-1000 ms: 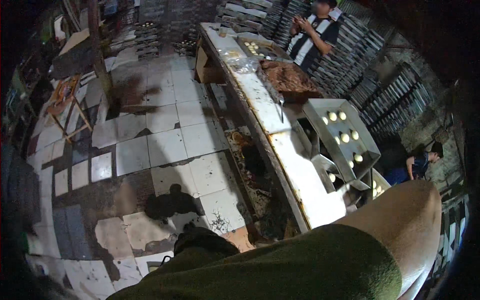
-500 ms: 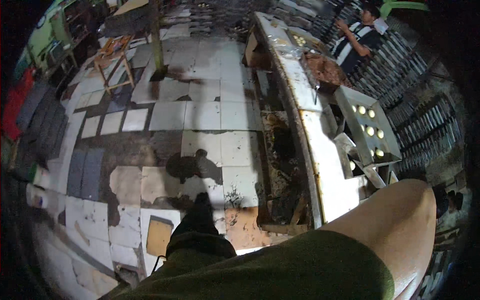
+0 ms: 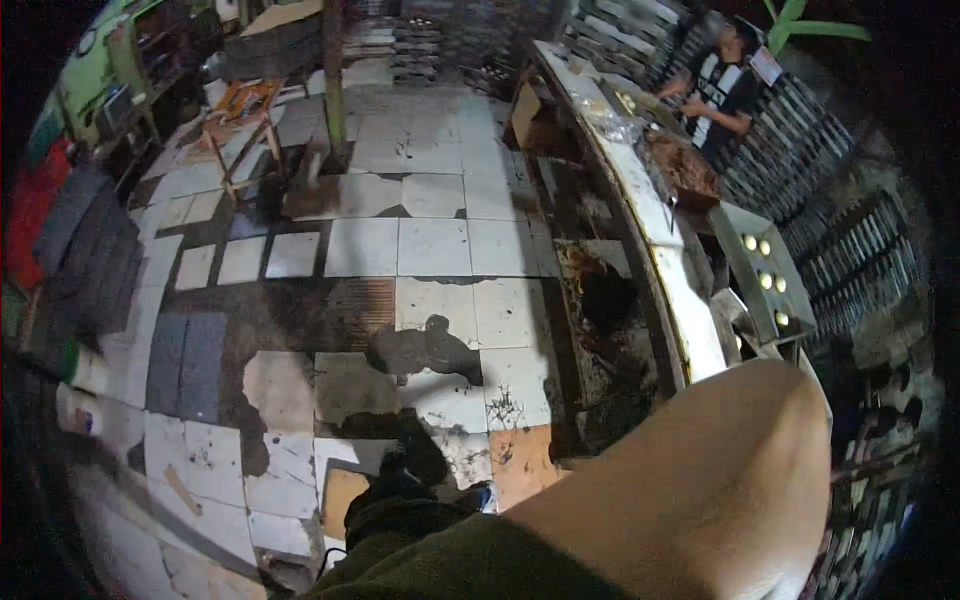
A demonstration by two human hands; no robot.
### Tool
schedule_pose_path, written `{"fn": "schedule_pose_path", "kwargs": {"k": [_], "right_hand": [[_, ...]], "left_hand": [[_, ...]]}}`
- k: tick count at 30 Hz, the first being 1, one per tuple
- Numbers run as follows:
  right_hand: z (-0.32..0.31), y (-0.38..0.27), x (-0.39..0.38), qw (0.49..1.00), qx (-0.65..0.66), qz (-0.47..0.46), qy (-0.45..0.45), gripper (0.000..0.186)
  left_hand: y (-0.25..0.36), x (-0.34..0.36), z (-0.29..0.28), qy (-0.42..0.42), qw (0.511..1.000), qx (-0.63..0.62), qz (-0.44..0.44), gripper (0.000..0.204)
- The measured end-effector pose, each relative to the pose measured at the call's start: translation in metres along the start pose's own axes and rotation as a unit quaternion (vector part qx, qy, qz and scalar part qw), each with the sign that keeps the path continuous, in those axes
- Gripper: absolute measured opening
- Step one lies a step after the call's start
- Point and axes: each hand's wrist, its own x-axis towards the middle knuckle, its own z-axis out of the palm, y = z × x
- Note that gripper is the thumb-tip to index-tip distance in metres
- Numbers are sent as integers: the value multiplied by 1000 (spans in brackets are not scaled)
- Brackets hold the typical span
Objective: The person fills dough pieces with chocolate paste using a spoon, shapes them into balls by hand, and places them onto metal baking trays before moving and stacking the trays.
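Note:
Neither of my hands shows. My bare bent knee [image 3: 740, 450] and dark olive clothing [image 3: 430, 555] fill the bottom, near the long white-topped bench [image 3: 650, 230]. On the bench's near part, a slanted metal tray [image 3: 795, 290] holds several pale round pieces [image 3: 766, 280] and rests on other metal containers. Farther along lie a thin metal utensil [image 3: 672, 215], a lumpy brown mass [image 3: 680, 170] and crumpled clear plastic [image 3: 615, 125]. A co-worker [image 3: 725, 110] in a black-and-white top stands behind the bench, both hands lowered in front of them.
Patchy white tiles [image 3: 433, 245] cover the floor. A wooden stool [image 3: 245, 135] stands by a post [image 3: 333, 90] at back left. Dark stacked slabs [image 3: 80, 240], a red cloth [image 3: 30, 220] and a white bucket [image 3: 78, 410] line the left. Stacked trays [image 3: 840, 260] line the right.
My view has swung left and up, shifting the bench rightward and showing more floor and left wall. The co-worker's raised hands have come down. The second person low at right is no longer clearly visible.

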Motion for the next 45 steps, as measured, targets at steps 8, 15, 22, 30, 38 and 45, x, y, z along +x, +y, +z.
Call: {"fn": "schedule_pose_path", "kwargs": {"k": [8,15,22,30,38,45], "right_hand": [[9,-45,-21,990,90,102,38,32],[16,-36,-11,971,162,160,69,32],[33,11,27,940,247,207,110,31],[50,59,59,889,299,292,188,31],[83,-18,126,908,298,208,207,24],[77,-98,237,950,208,180,145,20]], "left_hand": [[34,-39,9,-20,998,6,59,22],[19,-12,5,-17,997,3,72,21],[-33,55,9,-29,996,20,82,19],[-106,74,-19,-17,994,40,104,18],[-202,-59,-20,174,957,86,215,16],[-290,-308,133,240,811,-196,-497,30]]}}
